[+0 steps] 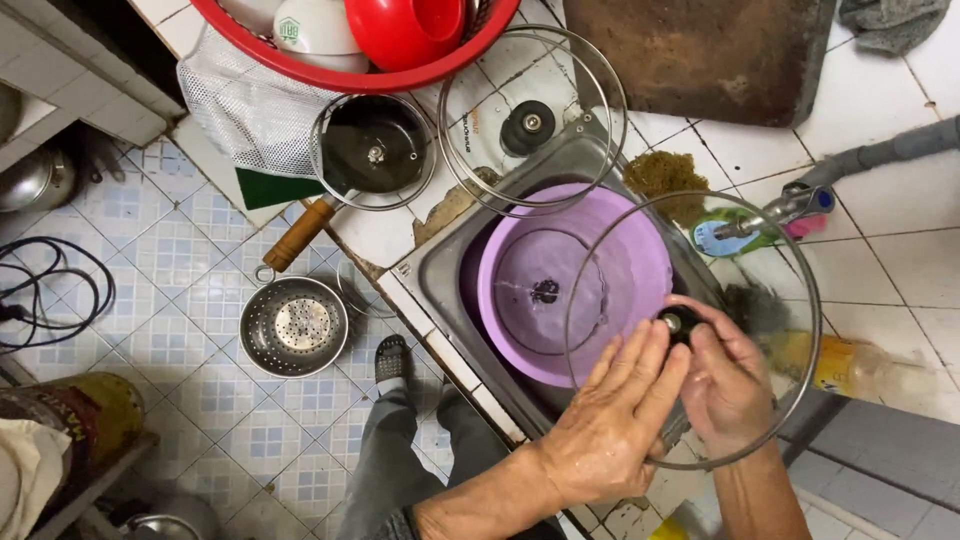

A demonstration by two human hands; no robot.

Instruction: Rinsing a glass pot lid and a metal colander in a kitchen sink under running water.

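Glass is what both hands are on: a large round glass lid (700, 330) with a metal rim, held over the right side of the sink (440, 270). Left hand (610, 420) lies flat against the pane, fingers spread up toward the centre, so its grip is released and simply pressing. Right hand (725, 385) has its fingers pinched around the small black knob (682, 322) at the lid's middle, grasping it.

Judging by that hold, the work is at the knob, and it goes best with the flat palm steadying the pane while the other hand turns or rubs only the knob; wet glass slips easily, so the rim should stay low over the basin.

Beneath the lid sits a purple plastic basin (560, 285) holding water. A tap (790, 205) reaches in from the right. Further off on the tiled bench (900, 260) lie a second glass lid (530, 120), a smaller lid with a wooden handle (372, 152), and beyond them a red basket (370, 45) of dishes. A metal colander (293, 325) lies on the floor to the left.
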